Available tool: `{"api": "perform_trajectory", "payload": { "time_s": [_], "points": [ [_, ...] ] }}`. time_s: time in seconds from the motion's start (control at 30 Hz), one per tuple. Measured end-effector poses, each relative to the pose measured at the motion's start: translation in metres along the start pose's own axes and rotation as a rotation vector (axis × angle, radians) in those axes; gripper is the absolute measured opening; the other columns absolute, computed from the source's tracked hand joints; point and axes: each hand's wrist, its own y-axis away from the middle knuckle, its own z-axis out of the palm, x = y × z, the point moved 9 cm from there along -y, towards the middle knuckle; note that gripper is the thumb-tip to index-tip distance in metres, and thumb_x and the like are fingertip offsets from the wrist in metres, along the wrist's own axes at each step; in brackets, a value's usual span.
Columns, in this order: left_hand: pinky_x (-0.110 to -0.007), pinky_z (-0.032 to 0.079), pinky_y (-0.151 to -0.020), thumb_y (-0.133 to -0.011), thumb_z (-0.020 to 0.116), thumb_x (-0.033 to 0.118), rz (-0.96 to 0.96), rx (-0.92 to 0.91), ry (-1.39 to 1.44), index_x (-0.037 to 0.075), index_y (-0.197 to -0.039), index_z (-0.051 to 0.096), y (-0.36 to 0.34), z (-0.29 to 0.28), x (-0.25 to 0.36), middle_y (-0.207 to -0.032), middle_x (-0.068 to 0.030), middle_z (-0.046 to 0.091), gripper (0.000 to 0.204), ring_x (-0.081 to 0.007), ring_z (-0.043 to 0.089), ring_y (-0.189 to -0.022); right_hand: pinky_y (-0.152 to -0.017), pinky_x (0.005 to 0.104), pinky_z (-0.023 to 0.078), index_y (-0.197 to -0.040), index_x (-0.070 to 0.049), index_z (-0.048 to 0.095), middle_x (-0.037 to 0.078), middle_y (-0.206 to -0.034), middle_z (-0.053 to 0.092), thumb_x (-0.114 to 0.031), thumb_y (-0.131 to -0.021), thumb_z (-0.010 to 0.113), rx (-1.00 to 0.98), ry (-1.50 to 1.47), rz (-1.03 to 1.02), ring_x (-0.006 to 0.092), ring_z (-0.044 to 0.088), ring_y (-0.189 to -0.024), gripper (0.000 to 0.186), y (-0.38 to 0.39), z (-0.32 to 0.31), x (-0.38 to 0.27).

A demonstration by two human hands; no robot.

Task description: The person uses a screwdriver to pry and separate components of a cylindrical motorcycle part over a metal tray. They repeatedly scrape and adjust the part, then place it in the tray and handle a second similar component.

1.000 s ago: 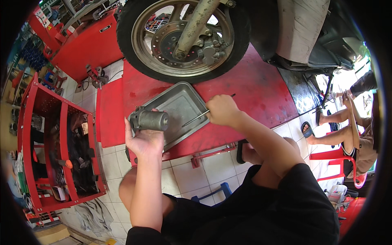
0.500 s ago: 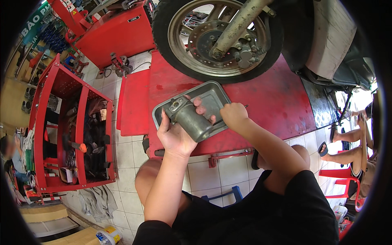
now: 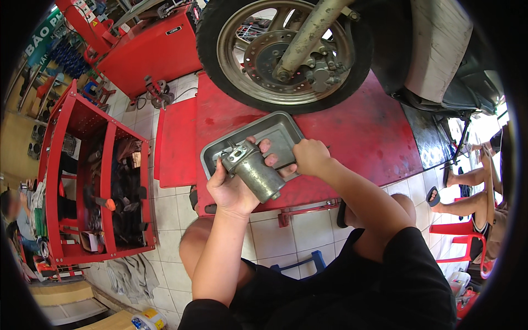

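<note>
My left hand (image 3: 234, 196) cradles a starter motor (image 3: 256, 173), a worn grey metal cylinder with a lighter, holed end piece toward the upper left. Its thumb lies on the near side and the fingertips show on the far side. Beneath and behind it, a grey metal tray (image 3: 281, 144) rests on the red lift platform (image 3: 352, 146). At the tray's right edge my right hand (image 3: 312, 157) is closed, knuckles up. Whatever is in that fist is hidden from view.
A motorcycle front wheel (image 3: 204, 49) stands on the platform just beyond the tray. To the left is a red tool cart (image 3: 113, 181) loaded with parts. A blue stool (image 3: 317, 259) shows below me. Another person's legs (image 3: 465, 212) and a red chair (image 3: 459, 237) are at right.
My left hand has tilted the motor more upright, its lower end swinging toward me. The right fist stays by the tray's edge; a dark tip seen beyond it earlier no longer shows.
</note>
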Motion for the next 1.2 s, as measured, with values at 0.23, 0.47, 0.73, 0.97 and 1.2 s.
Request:
{"api": "perform_trajectory", "payload": {
  "time_s": [0.23,0.47,0.73,0.97,1.2],
  "points": [
    [-0.069,0.025,-0.114,-0.085,0.07,0.049,0.007,0.007,-0.007,0.01,-0.13,0.045,-0.002,0.0,-0.003,-0.119,-0.0093,0.043,0.064,-0.023,0.052,-0.108,-0.077,0.0401,0.059,-0.092,-0.006,0.074,0.016,-0.099,0.072,-0.01,-0.074,0.074,0.046,-0.017,0.03,0.0308,0.072,-0.094,0.018,-0.005,0.012,0.001],
    [-0.07,0.023,-0.114,-0.085,0.07,0.05,-0.02,-0.028,0.007,0.01,-0.13,0.044,-0.002,0.002,-0.007,-0.119,-0.0093,0.043,0.065,-0.0233,0.054,-0.106,-0.078,0.0387,0.06,-0.092,-0.005,0.075,0.016,-0.1,0.072,-0.008,-0.077,0.073,0.041,-0.056,0.093,0.0308,0.072,-0.097,0.016,-0.004,0.008,0.0],
    [-0.07,0.022,-0.114,-0.085,0.069,0.058,-0.043,-0.032,0.031,0.009,-0.13,0.044,-0.003,0.0,-0.012,-0.118,-0.0098,0.044,0.072,-0.0246,0.054,-0.107,-0.079,0.0388,0.06,-0.093,-0.005,0.075,0.016,-0.103,0.072,-0.006,-0.079,0.071,0.036,-0.075,0.119,0.0309,0.072,-0.099,0.015,-0.009,0.013,0.002],
    [-0.066,0.027,-0.115,-0.081,0.07,0.065,0.002,0.016,0.082,0.005,-0.132,0.046,-0.002,-0.01,-0.011,-0.117,-0.0112,0.046,0.082,-0.0253,0.054,-0.107,-0.077,0.0384,0.06,-0.093,-0.007,0.075,0.015,-0.103,0.073,-0.006,-0.08,0.07,0.06,0.0,0.059,0.0295,0.073,-0.096,0.014,-0.006,0.008,-0.002],
    [-0.066,0.025,-0.116,-0.08,0.073,0.051,0.062,0.175,0.099,0.001,-0.135,0.043,-0.002,-0.022,-0.003,-0.121,-0.0119,0.052,0.081,-0.0248,0.055,-0.115,-0.074,0.0381,0.06,-0.09,-0.007,0.076,0.014,-0.098,0.074,-0.007,-0.079,0.069,0.065,0.022,0.024,0.029,0.073,-0.094,0.012,-0.005,0.008,-0.001]
  ]
}}
